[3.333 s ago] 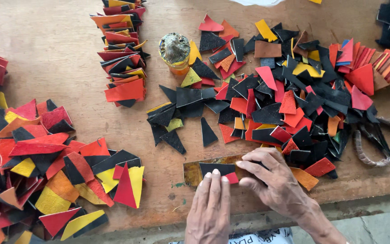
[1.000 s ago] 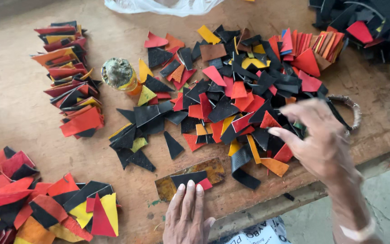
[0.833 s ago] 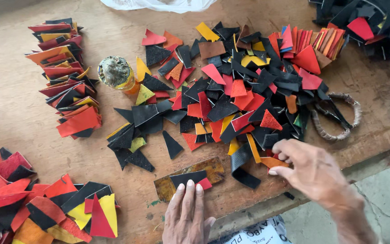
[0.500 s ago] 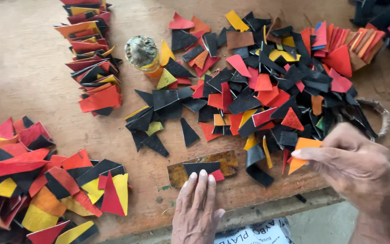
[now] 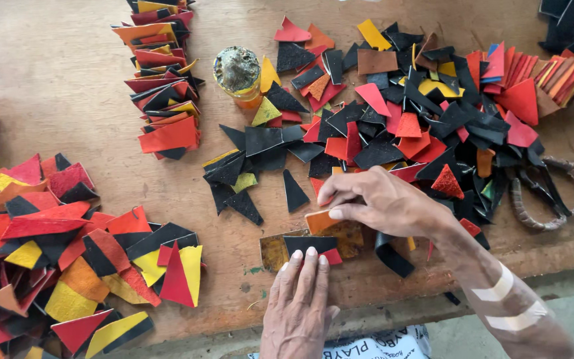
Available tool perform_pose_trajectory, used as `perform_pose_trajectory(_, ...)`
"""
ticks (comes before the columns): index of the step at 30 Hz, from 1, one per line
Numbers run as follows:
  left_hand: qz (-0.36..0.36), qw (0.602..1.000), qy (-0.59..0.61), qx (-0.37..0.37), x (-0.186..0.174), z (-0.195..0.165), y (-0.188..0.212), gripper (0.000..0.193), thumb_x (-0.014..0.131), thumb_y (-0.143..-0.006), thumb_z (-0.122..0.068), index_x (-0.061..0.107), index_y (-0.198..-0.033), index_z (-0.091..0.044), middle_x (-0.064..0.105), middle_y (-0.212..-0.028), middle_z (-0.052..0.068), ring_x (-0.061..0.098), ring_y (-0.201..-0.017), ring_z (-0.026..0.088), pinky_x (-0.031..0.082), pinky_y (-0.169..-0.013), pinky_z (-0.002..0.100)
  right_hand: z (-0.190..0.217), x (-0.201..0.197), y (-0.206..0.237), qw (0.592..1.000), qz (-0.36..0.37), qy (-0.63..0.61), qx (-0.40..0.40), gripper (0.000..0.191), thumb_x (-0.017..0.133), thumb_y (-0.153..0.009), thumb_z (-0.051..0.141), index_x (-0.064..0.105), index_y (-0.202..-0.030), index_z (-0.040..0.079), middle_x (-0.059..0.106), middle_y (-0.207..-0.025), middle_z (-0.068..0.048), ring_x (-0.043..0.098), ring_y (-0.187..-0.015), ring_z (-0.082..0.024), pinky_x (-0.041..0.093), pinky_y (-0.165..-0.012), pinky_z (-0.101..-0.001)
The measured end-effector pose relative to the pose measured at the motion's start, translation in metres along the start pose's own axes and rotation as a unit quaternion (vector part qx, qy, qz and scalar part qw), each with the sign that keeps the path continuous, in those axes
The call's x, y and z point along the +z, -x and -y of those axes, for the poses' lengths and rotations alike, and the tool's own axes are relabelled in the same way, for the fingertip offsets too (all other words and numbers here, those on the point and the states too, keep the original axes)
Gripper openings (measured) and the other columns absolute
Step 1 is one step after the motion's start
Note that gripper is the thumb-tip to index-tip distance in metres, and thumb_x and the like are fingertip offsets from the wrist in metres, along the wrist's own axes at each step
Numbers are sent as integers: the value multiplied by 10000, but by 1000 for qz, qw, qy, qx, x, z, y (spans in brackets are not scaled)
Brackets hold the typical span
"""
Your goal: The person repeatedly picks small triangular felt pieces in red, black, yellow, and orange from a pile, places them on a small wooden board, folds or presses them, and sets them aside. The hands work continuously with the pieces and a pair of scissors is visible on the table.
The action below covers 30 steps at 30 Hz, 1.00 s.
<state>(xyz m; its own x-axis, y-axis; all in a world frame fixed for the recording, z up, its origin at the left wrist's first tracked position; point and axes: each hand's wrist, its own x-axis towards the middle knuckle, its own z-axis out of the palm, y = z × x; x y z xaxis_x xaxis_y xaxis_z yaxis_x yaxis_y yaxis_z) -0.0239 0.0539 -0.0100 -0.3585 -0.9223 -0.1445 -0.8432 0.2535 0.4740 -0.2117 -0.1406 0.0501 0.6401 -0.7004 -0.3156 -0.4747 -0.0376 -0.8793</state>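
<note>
The left hand (image 5: 298, 302) lies flat and open, fingers together, with its fingertips (image 5: 311, 253) pressing on a black strip (image 5: 303, 243) that sits on a brown mottled piece (image 5: 275, 249) near the front edge of the worktop (image 5: 54, 93). The right hand (image 5: 386, 203) comes in from the right and pinches a small orange piece (image 5: 320, 221) between thumb and fingers, holding it just above the black strip; whether the two already touch is hard to tell. A small red scrap (image 5: 331, 256) peeks out beside the left fingertips.

Behind the hands spreads a loose heap of scraps (image 5: 400, 113) in black, red, orange and yellow. A small jar (image 5: 238, 74) with a crusted top stands at its left edge. Scissors (image 5: 549, 193) with wrapped handles lie at the right. A neat stack of joined pieces (image 5: 161, 86) sits further left, and a wider pile of finished pieces (image 5: 68, 259) fills the near left corner.
</note>
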Motion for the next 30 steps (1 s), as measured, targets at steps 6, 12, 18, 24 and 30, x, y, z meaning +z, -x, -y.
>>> perform_pose_trajectory(6,7,1000,6,3,-4,-2,-2,902,759,-798,-354,345,-1514,5,311,-1572,204,261,-1490,388,231,-1163,512,8,5,-13,998,35,44,16,205,736,-831,93,694,-1024,38,778,-832,-59,734,-775,-162,586,-719,-316)
perform_pose_trajectory(12,1,1000,12,3,-4,-2,-1,901,751,-796,-339,346,-1522,9,306,-1584,201,265,-1496,380,235,-1168,506,14,8,-14,998,36,-4,58,356,710,-816,61,679,-1169,87,714,-835,-60,715,-750,-109,571,-697,-311)
perform_pose_trajectory(18,-17,1000,6,11,-4,-2,0,880,738,-814,-336,355,-1524,15,320,-1586,203,283,-1467,374,236,-1172,504,6,12,-13,988,27,-155,-2,191,723,-861,11,605,-1012,13,675,-925,-19,657,-890,-77,582,-772,-260)
perform_pose_trajectory(24,-35,999,3,19,-3,-1,0,859,735,-820,-328,373,-1521,11,332,-1583,211,290,-1467,381,237,-1176,504,9,20,-12,979,-16,-193,55,85,652,-890,56,625,-971,50,656,-902,25,645,-832,-41,643,-716,-240)
perform_pose_trajectory(30,-37,999,10,24,-2,-1,0,868,743,-811,-328,380,-1520,18,337,-1582,207,299,-1464,384,240,-1177,511,8,18,-8,989,-34,-86,112,115,732,-868,87,629,-864,37,715,-747,3,665,-666,-71,574,-621,-252)
